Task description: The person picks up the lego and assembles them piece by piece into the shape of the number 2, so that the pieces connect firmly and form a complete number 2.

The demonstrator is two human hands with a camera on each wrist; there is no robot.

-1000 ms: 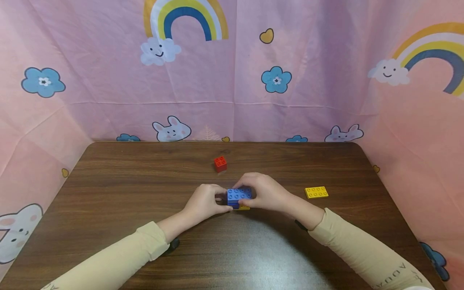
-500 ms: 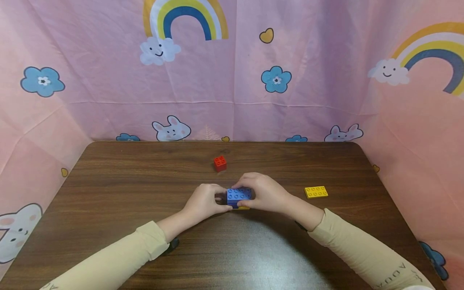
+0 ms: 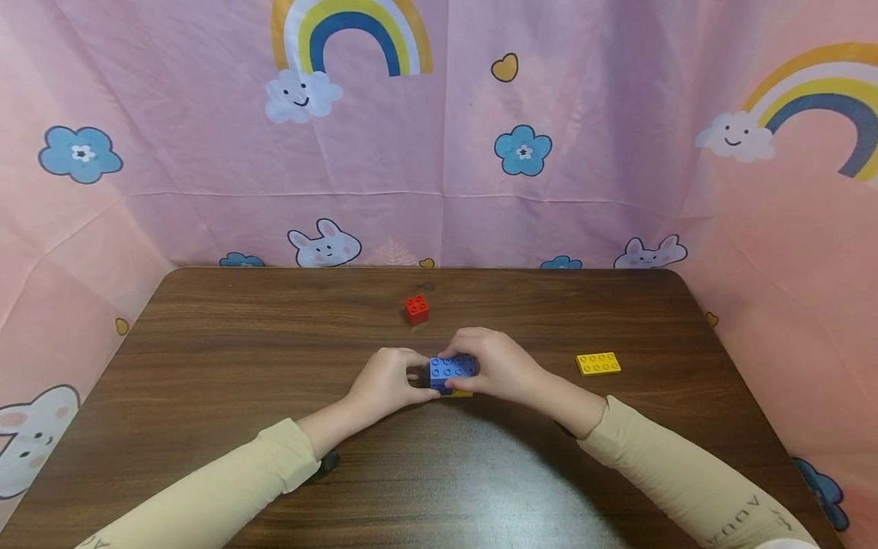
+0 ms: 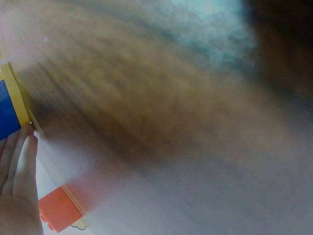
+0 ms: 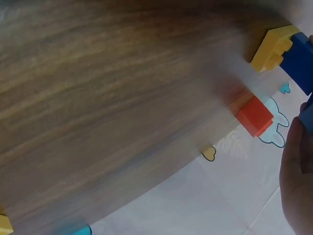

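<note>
At the middle of the table stands a small stack: a yellow brick (image 5: 275,46) at the bottom, a dark blue brick (image 5: 299,62) on it, and a lighter blue eight-stud brick (image 3: 446,368) on top. My left hand (image 3: 387,383) holds the lower part of the stack from the left, thumb in front and fingers behind. From the right, my right hand (image 3: 504,367) grips the top blue brick between thumb and fingers. In the left wrist view, left fingertips (image 4: 28,129) touch the lower bricks. Part of the yellow brick is hidden by the hands.
Behind the stack sits a red four-stud brick (image 3: 416,311). A flat yellow eight-stud brick (image 3: 599,364) lies to the right of the right hand. A patterned pink cloth (image 3: 473,229) rises behind and beside the brown wooden table (image 3: 274,320).
My right hand and forearm have shifted slightly left, and its thumb reaches a little farther across the front of the top blue brick. The left hand and the loose bricks look unmoved.
</note>
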